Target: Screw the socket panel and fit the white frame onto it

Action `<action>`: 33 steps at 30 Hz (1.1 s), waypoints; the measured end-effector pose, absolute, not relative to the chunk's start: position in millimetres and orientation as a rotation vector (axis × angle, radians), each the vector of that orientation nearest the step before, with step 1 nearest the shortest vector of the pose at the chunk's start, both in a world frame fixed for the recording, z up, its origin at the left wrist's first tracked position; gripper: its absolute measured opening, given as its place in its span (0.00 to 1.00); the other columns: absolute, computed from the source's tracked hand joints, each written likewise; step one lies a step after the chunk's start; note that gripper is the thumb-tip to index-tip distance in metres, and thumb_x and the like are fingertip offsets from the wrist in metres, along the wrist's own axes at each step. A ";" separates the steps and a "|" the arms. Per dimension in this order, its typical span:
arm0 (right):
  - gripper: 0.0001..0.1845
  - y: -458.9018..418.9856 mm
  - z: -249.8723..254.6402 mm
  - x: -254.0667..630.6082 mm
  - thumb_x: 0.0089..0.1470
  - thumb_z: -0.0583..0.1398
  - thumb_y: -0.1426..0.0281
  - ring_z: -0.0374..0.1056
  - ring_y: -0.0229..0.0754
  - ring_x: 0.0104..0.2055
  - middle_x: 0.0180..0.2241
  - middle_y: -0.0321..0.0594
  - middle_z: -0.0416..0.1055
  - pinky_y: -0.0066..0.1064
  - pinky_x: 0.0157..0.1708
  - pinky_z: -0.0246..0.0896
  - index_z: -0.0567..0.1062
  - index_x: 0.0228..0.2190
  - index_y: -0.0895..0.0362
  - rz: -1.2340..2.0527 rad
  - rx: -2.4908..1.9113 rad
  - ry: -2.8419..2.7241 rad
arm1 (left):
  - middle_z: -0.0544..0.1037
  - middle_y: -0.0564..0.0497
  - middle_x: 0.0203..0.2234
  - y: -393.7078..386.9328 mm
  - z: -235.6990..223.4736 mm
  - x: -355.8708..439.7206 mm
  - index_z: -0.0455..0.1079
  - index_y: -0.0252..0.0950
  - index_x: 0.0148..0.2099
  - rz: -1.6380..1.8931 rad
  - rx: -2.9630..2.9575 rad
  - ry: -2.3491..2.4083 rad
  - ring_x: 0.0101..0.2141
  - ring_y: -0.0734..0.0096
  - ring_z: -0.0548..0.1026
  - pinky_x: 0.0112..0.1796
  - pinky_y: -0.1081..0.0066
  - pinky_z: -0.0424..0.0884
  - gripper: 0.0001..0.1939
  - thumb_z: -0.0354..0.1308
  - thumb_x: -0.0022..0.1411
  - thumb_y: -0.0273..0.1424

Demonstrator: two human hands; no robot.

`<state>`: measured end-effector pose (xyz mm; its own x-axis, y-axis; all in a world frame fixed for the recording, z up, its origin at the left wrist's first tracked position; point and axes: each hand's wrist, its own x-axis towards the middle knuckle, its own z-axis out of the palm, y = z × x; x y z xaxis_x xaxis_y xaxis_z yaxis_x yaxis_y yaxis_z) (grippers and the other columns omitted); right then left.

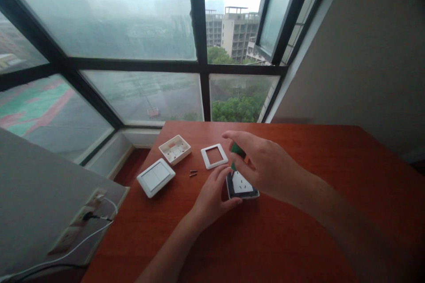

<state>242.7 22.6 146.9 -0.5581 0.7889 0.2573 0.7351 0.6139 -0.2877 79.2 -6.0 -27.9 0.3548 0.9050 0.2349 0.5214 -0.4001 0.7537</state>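
A white wall socket module with a dark edge lies on the red-brown table. My left hand grips its left side with thumb and fingers. Just above the socket, my right hand is closed round a green-handled tool, whose tip points down at the socket's top edge; most of the tool is hidden by the fingers.
A white square frame, two small screws, a white back box and a white double switch plate lie to the left. A wall outlet with white cable sits at lower left. Large windows stand behind.
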 end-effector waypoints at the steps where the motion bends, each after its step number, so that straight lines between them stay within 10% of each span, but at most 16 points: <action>1: 0.19 22.2 147.4 240.6 0.60 0.53 0.67 0.71 0.48 0.45 0.50 0.43 0.72 0.36 0.36 0.64 0.66 0.53 0.55 0.134 -1.300 -2.475 | 0.59 0.41 0.62 -5.9 -28.1 79.2 0.54 0.42 0.64 0.878 2.052 1.234 0.62 0.49 0.58 0.60 0.49 0.58 0.43 0.69 0.50 0.35; 17: 0.15 13.4 150.6 235.8 0.60 0.52 0.57 0.72 0.48 0.30 0.31 0.41 0.75 0.33 0.22 0.49 0.72 0.36 0.54 -0.281 -1.613 -2.397 | 0.59 0.41 0.62 -5.5 -26.1 79.3 0.56 0.41 0.63 0.866 2.049 1.210 0.61 0.48 0.59 0.59 0.48 0.58 0.41 0.69 0.50 0.35; 24: 0.22 7.7 150.6 242.9 0.57 0.53 0.72 0.69 0.44 0.49 0.51 0.42 0.72 0.33 0.43 0.62 0.65 0.53 0.56 0.227 -1.198 -2.486 | 0.61 0.42 0.61 -5.8 -26.9 79.6 0.55 0.41 0.64 0.893 2.038 1.210 0.60 0.51 0.60 0.59 0.52 0.60 0.40 0.68 0.53 0.34; 33: 0.19 15.5 146.5 235.9 0.61 0.51 0.57 0.73 0.51 0.35 0.36 0.45 0.77 0.35 0.25 0.57 0.70 0.47 0.55 -0.215 -1.621 -2.358 | 0.59 0.42 0.62 -5.9 -27.9 77.8 0.55 0.42 0.64 0.867 2.045 1.225 0.61 0.50 0.58 0.60 0.51 0.58 0.42 0.70 0.50 0.35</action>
